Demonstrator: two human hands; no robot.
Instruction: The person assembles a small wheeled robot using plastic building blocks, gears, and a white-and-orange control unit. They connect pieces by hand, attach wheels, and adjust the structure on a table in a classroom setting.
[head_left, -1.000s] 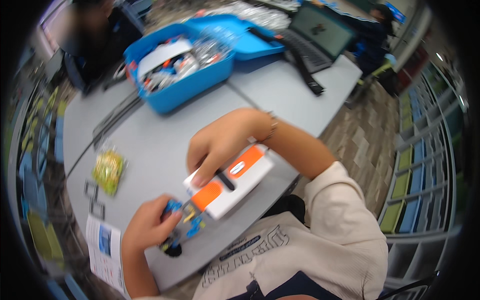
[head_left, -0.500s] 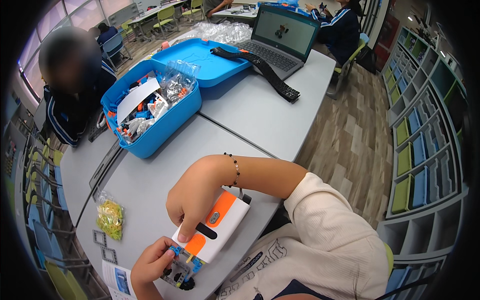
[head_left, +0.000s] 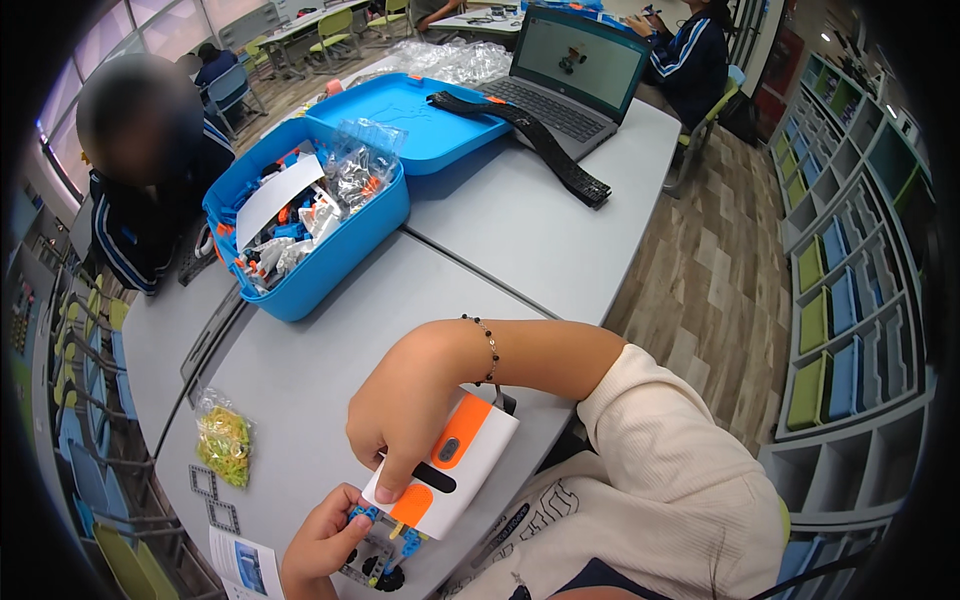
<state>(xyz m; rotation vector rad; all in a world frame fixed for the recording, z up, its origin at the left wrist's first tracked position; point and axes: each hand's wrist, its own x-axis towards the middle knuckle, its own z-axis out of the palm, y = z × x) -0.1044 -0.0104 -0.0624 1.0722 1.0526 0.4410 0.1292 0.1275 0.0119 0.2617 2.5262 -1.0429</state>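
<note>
A white and orange controller block [head_left: 486, 446] is tilted over the near part of the table. My right hand [head_left: 400, 400] reaches over it from above, its thumb pressed on the top face near the lower left end; its other fingers are mostly hidden behind the block. Below that end, a building-block frame [head_left: 382, 562] of grey beams, blue connectors and small black wheels adjoins the block. My left hand [head_left: 325, 532] pinches the frame between thumb and fingers by a blue connector. Whether frame and block are locked together I cannot tell.
Left of my hands lie a bag of yellow-green pieces [head_left: 224, 440], grey beam frames [head_left: 214, 498] and a printed leaflet [head_left: 243, 565]. Farther off stand an open blue bin [head_left: 345, 250] of parts, a black track [head_left: 550, 155] and a laptop [head_left: 560, 110]. A person [head_left: 150, 190] sits at the left.
The hands and block appear slightly farther right and lower, and the surroundings have shifted a little too. Both hands keep the same grip.
</note>
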